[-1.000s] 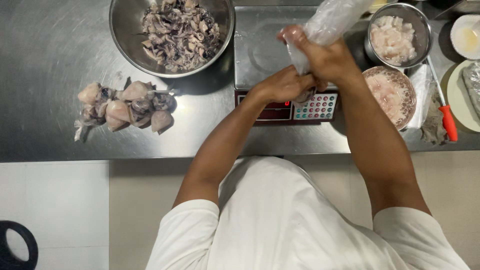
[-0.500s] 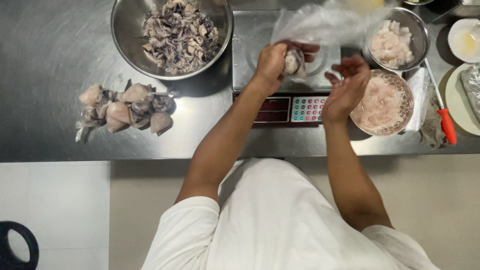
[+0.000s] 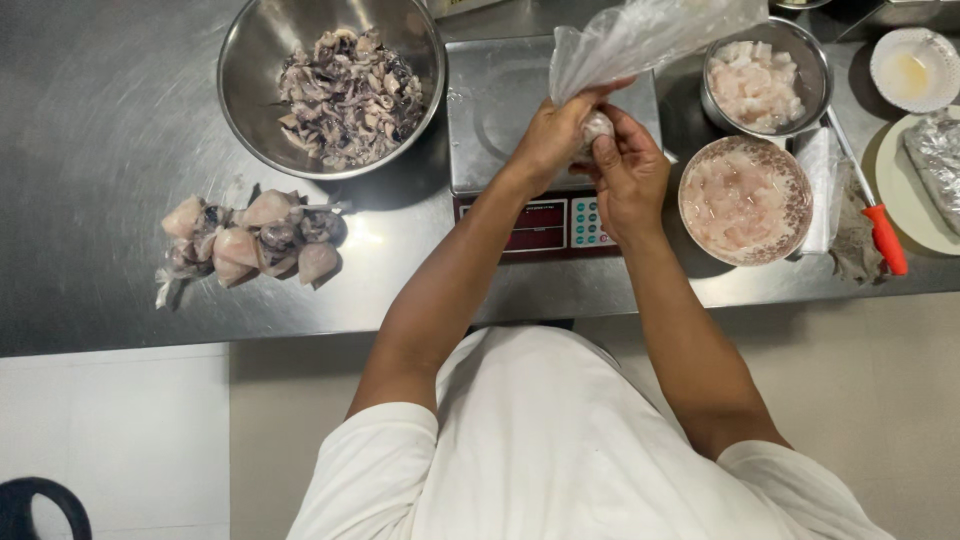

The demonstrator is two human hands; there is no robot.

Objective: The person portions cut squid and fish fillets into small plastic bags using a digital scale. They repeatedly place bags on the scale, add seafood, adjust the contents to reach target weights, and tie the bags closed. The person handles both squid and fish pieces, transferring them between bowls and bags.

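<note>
Midway: left hand [image 3: 548,140] and right hand [image 3: 630,170] pinch the clear plastic bag [image 3: 640,40] around a small seafood portion [image 3: 597,127] above the scale [image 3: 500,100]; filled pouches [image 3: 250,240] lie aside, bowl of squid [image 3: 340,85] remaining.

Steel bowl [image 3: 250,90], tied pouches [image 3: 250,240], red-handled tool [image 3: 885,235], possibly peeler.

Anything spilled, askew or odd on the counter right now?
One thing: a pile of small filled bags lies directly on the steel counter, not in a container. The bowls look upright with no spills. Both hands, left hand and right hand, grip the clear plastic bag above the scale.
</note>
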